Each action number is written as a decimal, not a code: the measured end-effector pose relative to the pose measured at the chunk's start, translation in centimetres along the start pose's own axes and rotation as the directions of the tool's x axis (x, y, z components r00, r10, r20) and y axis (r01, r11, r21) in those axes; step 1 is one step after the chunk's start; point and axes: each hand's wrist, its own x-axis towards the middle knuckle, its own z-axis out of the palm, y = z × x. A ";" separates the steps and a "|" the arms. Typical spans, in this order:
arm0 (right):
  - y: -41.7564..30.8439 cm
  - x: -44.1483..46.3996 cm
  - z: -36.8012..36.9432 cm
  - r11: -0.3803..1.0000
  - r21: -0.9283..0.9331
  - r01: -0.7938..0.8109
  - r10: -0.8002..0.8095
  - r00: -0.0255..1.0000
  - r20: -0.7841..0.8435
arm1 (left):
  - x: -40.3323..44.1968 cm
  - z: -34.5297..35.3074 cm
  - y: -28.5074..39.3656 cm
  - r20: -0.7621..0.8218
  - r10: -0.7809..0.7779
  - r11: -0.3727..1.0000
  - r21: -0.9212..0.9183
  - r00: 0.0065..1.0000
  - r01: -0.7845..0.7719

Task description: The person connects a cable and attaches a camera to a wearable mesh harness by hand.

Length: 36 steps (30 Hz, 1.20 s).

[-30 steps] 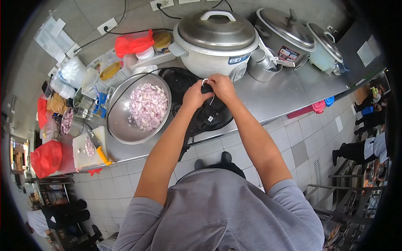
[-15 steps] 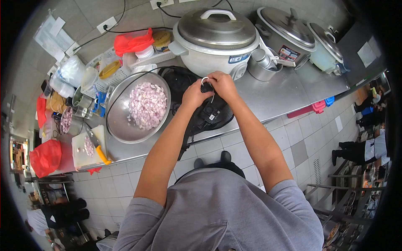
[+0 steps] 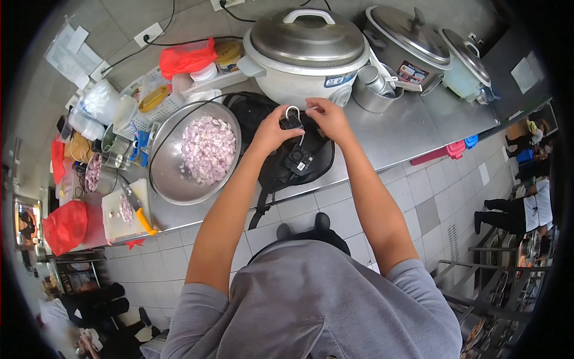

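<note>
My left hand is closed around a small black box above a black mesh bag. A short white cable loops up by the box and runs down towards a black device lying on the bag. Just right of the box, my right hand pinches with thumb and fingertips; a small pale bit shows there, too small to name. Left of the bag, a steel bowl holds chopped purple onions.
Behind the hands stands a large rice cooker, with a steel pot beside it. At the left, a knife with a yellow handle lies on a cutting board. The counter's edge runs in front; other people stand further off.
My right hand has drawn apart from the left, slightly rightward. The black box in my left hand and the white cable loop show more fully now.
</note>
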 end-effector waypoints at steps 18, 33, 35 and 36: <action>1.2 -7.0 -0.3 0.912 0.307 -0.271 0.281 0.960 0.010 | -3.0 -1.5 0.1 -0.059 -0.068 0.998 -0.008 0.996 0.067; 2.0 0.4 -0.2 0.995 -0.004 -0.103 0.098 0.931 0.352 | -0.9 -0.7 -0.2 -0.034 -0.036 0.988 0.152 0.999 0.041; 2.3 0.9 -0.2 0.993 -0.006 -0.121 0.112 0.903 0.415 | -1.0 -0.6 -0.7 -0.049 0.030 0.978 0.208 0.998 -0.019; 2.0 1.1 -0.2 0.993 -0.004 -0.118 0.109 0.902 0.419 | -1.0 -0.7 -0.4 -0.054 0.028 0.978 0.209 0.998 -0.016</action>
